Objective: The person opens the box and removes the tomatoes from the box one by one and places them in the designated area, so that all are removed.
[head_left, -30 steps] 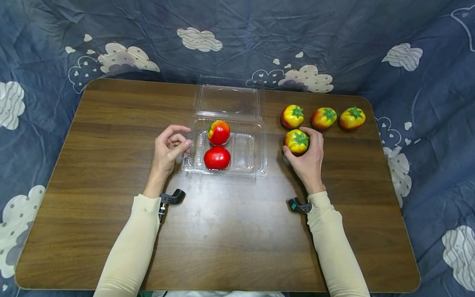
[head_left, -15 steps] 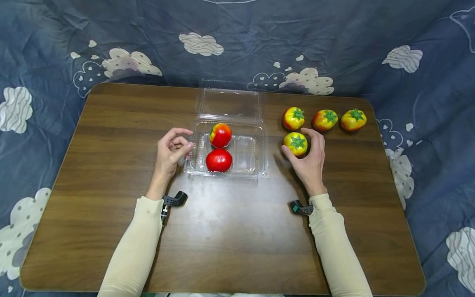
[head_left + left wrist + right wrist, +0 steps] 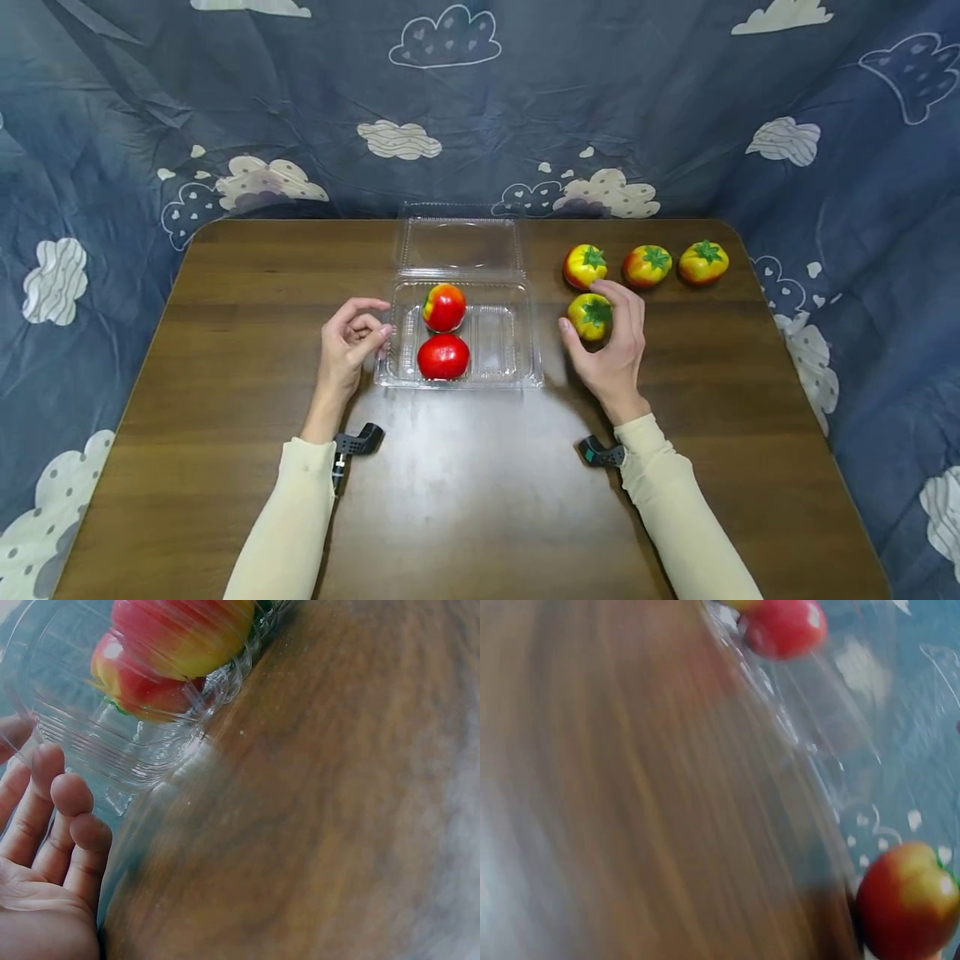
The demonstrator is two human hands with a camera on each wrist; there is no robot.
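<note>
An open clear plastic clamshell container (image 3: 501,329) holds two red toy-like tomatoes in its left part, a rear tomato (image 3: 444,307) and a front tomato (image 3: 443,357). At the container's left edge, my left hand (image 3: 347,354) pinches the rim with thumb and fingers, seen close up in the left wrist view beside the container wall (image 3: 97,750). To the right of the container, my right hand (image 3: 611,358) grips a yellow-and-red tomato (image 3: 588,317) with a green star-shaped top, thumb on its left, fingers round the far right side. That tomato (image 3: 907,904) shows at the right wrist view's edge.
Three more tomatoes stand in a row at the back right: a left one (image 3: 584,266), a middle one (image 3: 647,266) and a right one (image 3: 703,262). The container's lid (image 3: 461,246) lies folded back toward the table's rear edge. A blue cloud-print cloth (image 3: 480,117) surrounds the brown table (image 3: 465,500).
The head view has tilted, so everything sits lower in it. My right hand and its tomato have shifted slightly left relative to the tomato row. My left hand stays at the container's edge.
</note>
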